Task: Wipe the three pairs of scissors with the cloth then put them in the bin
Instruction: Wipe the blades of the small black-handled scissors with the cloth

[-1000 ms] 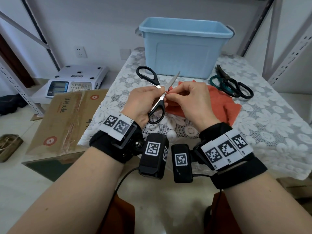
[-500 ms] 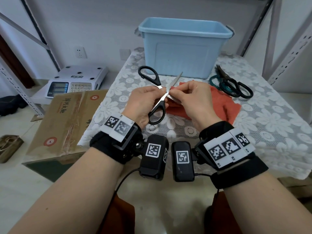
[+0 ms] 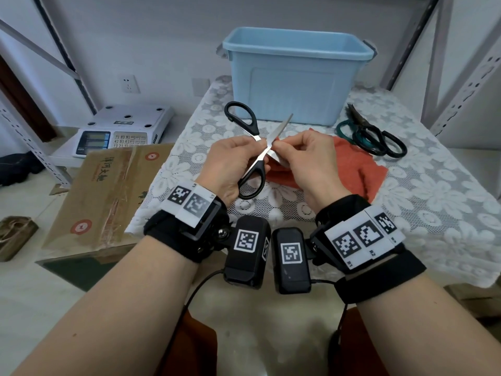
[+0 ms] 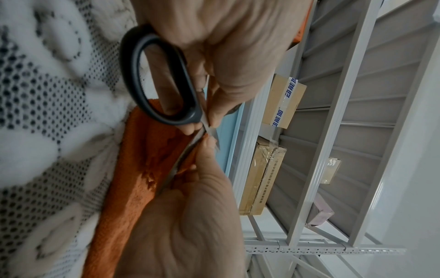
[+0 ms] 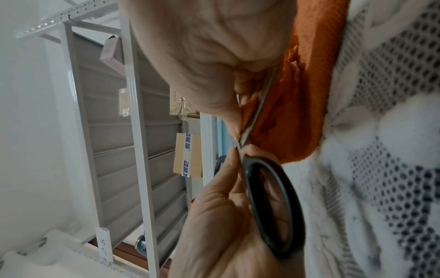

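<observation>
A: Head view: black scissors (image 3: 256,151) spread open above the desk (image 3: 433,191); left hand (image 3: 230,164) pinches near the pivot, right hand (image 3: 306,161) pinches a blade.

B: Wrist views: orange cloth (image 4: 142,159) lies underneath on the desk. I'd bring it up and wipe away from the edge.

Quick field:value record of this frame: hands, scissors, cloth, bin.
left hand: grips the black-handled scissors near the pivot, held above the table
right hand: pinches one blade of those scissors
scissors state: blades spread open, one tip pointing toward the bin
cloth: orange, lying on the lace tablecloth beneath the hands
other scissors: green-handled and black-handled pairs lying together right of the cloth
bin: light blue, lidless, at the far edge; contents not visible
</observation>
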